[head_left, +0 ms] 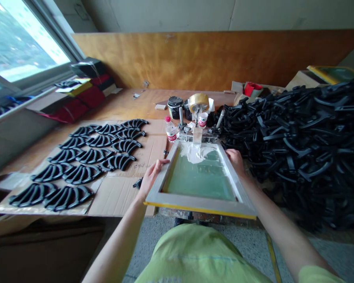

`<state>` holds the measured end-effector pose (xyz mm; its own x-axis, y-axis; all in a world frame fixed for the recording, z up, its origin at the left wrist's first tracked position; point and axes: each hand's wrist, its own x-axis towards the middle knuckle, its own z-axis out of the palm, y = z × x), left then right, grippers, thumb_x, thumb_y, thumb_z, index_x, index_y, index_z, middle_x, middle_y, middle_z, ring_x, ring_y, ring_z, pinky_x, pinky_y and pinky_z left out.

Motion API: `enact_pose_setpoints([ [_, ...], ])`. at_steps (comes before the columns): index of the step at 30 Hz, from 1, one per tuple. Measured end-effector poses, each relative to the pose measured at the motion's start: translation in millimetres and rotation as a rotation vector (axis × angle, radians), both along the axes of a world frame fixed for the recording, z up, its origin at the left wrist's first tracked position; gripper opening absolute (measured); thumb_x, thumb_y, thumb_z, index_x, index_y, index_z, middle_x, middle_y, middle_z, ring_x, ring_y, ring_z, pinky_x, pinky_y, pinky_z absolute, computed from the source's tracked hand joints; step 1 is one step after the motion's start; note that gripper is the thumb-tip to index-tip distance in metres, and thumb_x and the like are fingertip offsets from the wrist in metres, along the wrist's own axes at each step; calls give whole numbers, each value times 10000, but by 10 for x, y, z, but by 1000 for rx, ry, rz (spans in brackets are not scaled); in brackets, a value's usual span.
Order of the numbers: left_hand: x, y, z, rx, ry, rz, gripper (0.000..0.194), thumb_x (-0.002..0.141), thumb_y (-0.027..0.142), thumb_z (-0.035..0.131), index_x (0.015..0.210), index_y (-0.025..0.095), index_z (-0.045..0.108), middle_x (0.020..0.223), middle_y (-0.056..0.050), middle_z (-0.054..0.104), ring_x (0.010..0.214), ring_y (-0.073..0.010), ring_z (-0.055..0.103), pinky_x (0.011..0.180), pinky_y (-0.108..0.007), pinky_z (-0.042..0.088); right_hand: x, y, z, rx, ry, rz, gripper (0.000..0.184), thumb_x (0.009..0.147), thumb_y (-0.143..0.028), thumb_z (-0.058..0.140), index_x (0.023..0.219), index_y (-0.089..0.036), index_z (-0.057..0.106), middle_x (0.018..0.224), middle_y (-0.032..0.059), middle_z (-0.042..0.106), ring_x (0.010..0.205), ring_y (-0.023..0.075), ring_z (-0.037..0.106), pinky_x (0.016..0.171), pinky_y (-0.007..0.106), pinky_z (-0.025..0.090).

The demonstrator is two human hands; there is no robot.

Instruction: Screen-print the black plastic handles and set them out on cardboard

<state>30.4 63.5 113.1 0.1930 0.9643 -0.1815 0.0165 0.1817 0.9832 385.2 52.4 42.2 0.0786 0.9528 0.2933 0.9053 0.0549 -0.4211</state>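
Note:
A screen printing frame (194, 202) with a green mesh (197, 179) is tilted in front of me, hinged at its far end to a metal clamp (208, 137). White ink (194, 153) is smeared on the mesh's far part, and a pale squeegee-like block (197, 136) stands there. My left hand (152, 175) grips the frame's left side, thumb along the edge. On the right side, my right hand (235, 160) holds the frame, its fingers partly hidden. Just left of my left hand lies a small black piece (138, 183). What lies under the frame is hidden.
Rows of curved black plastic parts (79, 173) lie on cardboard (115, 194) at left. A large heap of black parts (301, 137) rises at right. Behind the frame stand a bottle (171, 131), a black tub (175, 107), a paper cup (203, 120) and a tape roll (198, 103).

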Motion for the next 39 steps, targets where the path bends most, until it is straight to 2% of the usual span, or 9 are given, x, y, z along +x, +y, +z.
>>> enact_pose_setpoints([
  [2, -66, -100, -272, -116, 58, -55, 563, 775, 544, 617, 1212, 189, 606, 767, -8, 660, 568, -105, 550, 503, -188, 415, -18, 176, 137, 111, 14, -65, 348, 913, -205, 394, 1185, -139, 600, 1156, 155, 560, 1106, 282, 494, 972, 450, 384],
  [5, -63, -165, -681, -170, 79, -32, 779, 721, 492, 692, 1400, 217, 429, 757, -5, 676, 589, -137, 588, 517, -207, 437, -351, 528, 320, 209, -29, 50, 481, 837, -217, 588, 1307, -177, 495, 1313, 137, 457, 1191, 277, 445, 1008, 411, 375],
  [9, -29, -168, -998, -144, 122, 3, 728, 724, 482, 685, 1364, 201, 482, 775, -15, 686, 652, -154, 617, 572, -219, 463, -796, 830, 383, -23, -192, 225, 311, 817, -145, 600, 1127, -177, 592, 1058, 109, 604, 1013, 249, 540, 872, 348, 433],
  [12, -50, -159, -1080, -153, 135, -17, 711, 748, 497, 658, 1368, 202, 472, 803, -19, 688, 674, -156, 626, 588, -223, 472, -884, 722, 288, -145, -282, 267, 157, 828, -93, 522, 928, -151, 629, 894, 100, 643, 883, 224, 568, 791, 315, 428],
  [16, -84, -154, -1140, -154, 128, -32, 690, 763, 510, 641, 1357, 199, 477, 813, -21, 687, 685, -152, 628, 601, -223, 478, -794, 286, 213, -109, -315, 497, 207, 790, -50, 478, 877, -155, 633, 873, 89, 645, 888, 214, 559, 761, 295, 410],
  [20, -80, -158, -1155, -155, 113, -23, 656, 754, 512, 649, 1319, 206, 518, 780, -10, 682, 662, -148, 624, 595, -221, 477, -690, 118, 310, -156, -278, 682, 207, 771, -62, 500, 853, -186, 644, 851, 51, 650, 869, 194, 565, 727, 273, 403],
  [25, -78, -160, -1114, -138, 124, -14, 666, 753, 514, 651, 1318, 187, 520, 788, -18, 683, 659, -145, 620, 591, -220, 472, -759, 193, 208, -60, -197, 497, 235, 803, -73, 494, 920, -187, 663, 935, 63, 662, 929, 204, 564, 781, 295, 424],
  [31, -60, -169, -1017, -170, 114, 6, 673, 725, 505, 681, 1306, 196, 538, 797, -28, 694, 684, -161, 631, 594, -224, 476, -770, -10, 84, -22, -135, 602, 250, 842, -109, 517, 1028, -196, 661, 983, 63, 669, 962, 203, 572, 821, 309, 453],
  [39, -93, -93, -391, -230, 24, -36, 643, 700, 522, 697, 1254, 212, 595, 745, -8, 677, 586, -137, 586, 491, -200, 418, -531, 812, 554, -15, -70, 131, 545, 834, -250, 639, 1354, -313, 488, 1038, 22, 686, 864, 202, 628, 779, 300, 473],
])
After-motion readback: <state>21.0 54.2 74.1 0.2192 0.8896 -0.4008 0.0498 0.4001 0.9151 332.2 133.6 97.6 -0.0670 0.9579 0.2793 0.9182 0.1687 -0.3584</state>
